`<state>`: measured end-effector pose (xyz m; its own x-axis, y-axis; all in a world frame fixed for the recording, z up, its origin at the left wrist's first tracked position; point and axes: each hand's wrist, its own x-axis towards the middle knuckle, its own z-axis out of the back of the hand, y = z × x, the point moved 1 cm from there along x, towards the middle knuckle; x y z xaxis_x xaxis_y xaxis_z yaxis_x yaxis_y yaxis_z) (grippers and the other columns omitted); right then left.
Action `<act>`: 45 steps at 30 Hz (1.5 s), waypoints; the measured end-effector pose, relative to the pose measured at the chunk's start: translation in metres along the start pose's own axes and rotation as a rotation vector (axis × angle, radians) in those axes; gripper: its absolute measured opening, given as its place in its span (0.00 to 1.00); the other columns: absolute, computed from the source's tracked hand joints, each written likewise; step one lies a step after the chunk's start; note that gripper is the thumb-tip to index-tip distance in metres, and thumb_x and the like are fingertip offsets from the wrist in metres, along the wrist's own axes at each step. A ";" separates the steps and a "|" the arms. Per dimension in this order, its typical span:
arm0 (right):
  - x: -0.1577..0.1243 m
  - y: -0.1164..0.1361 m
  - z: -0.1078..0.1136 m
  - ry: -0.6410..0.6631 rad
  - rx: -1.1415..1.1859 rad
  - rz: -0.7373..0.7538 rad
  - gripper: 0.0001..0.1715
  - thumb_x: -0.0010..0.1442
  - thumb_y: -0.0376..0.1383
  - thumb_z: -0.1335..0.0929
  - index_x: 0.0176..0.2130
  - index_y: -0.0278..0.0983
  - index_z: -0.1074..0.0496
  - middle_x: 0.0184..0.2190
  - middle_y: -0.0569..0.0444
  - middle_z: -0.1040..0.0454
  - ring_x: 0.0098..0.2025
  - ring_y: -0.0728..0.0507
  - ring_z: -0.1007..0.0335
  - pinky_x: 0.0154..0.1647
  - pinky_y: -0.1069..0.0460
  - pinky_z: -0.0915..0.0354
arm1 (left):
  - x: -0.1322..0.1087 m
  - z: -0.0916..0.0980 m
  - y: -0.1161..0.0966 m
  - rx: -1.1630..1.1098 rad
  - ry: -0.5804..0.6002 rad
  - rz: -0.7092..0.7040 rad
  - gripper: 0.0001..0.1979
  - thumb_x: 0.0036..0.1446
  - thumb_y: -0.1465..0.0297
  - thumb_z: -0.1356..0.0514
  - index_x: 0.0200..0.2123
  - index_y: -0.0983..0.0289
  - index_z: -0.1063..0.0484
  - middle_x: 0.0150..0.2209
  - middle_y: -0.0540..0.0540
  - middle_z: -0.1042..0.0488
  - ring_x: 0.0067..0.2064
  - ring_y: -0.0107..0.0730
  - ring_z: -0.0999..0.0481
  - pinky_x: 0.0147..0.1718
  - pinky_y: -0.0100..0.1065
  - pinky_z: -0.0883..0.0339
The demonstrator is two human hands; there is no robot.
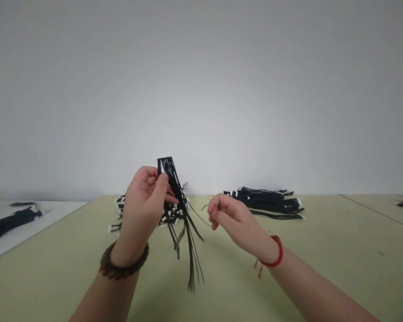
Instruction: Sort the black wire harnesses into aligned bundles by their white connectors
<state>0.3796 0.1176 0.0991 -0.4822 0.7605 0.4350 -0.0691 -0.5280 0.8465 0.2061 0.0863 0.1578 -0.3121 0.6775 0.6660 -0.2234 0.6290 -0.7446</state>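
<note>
My left hand is raised above the table and closed on a bundle of thin black wires with white ends; the loose ends hang down toward the tabletop. My right hand hovers just right of the bundle, fingers curled in a pinch on a single thin wire that runs from the bundle. A dark bead bracelet sits on my left wrist, a red string on my right wrist.
A yellow-green table stretches across the view. A pile of black wire pieces lies behind my left hand. Another black wire stack lies at the back right. More black bundles rest on a white table at left.
</note>
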 end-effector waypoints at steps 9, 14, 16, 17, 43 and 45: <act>0.002 -0.021 -0.022 0.237 -0.081 0.018 0.08 0.57 0.34 0.33 0.38 0.32 0.31 0.37 0.52 0.30 0.38 0.47 0.33 0.41 0.47 0.36 | 0.006 0.006 -0.002 -0.282 -0.077 0.057 0.04 0.52 0.70 0.43 0.30 0.64 0.37 0.24 0.47 0.33 0.23 0.21 0.31 0.20 0.23 0.28; 0.001 -0.011 -0.025 0.301 0.183 0.026 0.12 0.56 0.38 0.32 0.38 0.31 0.32 0.34 0.53 0.29 0.36 0.47 0.31 0.39 0.48 0.34 | -0.001 -0.002 -0.002 -0.265 0.076 0.130 0.04 0.55 0.70 0.44 0.31 0.64 0.38 0.23 0.47 0.33 0.23 0.21 0.31 0.20 0.24 0.29; 0.001 -0.007 -0.021 0.271 0.265 0.002 0.14 0.57 0.41 0.33 0.36 0.32 0.34 0.28 0.55 0.30 0.31 0.49 0.31 0.35 0.50 0.34 | -0.004 -0.003 -0.001 -0.213 0.170 0.149 0.04 0.55 0.69 0.44 0.31 0.64 0.37 0.24 0.47 0.32 0.22 0.22 0.30 0.19 0.25 0.30; 0.002 -0.005 -0.017 0.249 0.290 -0.009 0.15 0.57 0.42 0.34 0.35 0.32 0.35 0.26 0.56 0.31 0.28 0.50 0.32 0.33 0.51 0.34 | -0.005 -0.003 -0.001 -0.178 0.216 0.156 0.05 0.55 0.69 0.43 0.31 0.64 0.37 0.25 0.48 0.31 0.21 0.22 0.31 0.17 0.24 0.31; 0.002 0.010 0.001 -0.003 -0.008 -0.050 0.10 0.52 0.39 0.32 0.27 0.33 0.32 0.22 0.59 0.39 0.25 0.52 0.47 0.26 0.55 0.49 | -0.019 -0.023 0.013 -0.074 0.673 0.290 0.10 0.45 0.72 0.36 0.33 0.65 0.31 0.29 0.51 0.29 0.32 0.30 0.30 0.31 0.30 0.34; 0.002 0.010 -0.001 -0.013 -0.005 -0.053 0.10 0.52 0.39 0.32 0.28 0.33 0.32 0.23 0.58 0.38 0.25 0.52 0.46 0.26 0.55 0.49 | -0.018 -0.024 0.016 -0.043 0.639 0.250 0.05 0.49 0.71 0.38 0.32 0.64 0.30 0.27 0.49 0.29 0.31 0.29 0.31 0.33 0.30 0.36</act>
<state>0.3766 0.1134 0.1081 -0.4659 0.7926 0.3933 -0.0990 -0.4884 0.8670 0.2302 0.0930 0.1351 0.2593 0.8880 0.3798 -0.1750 0.4300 -0.8857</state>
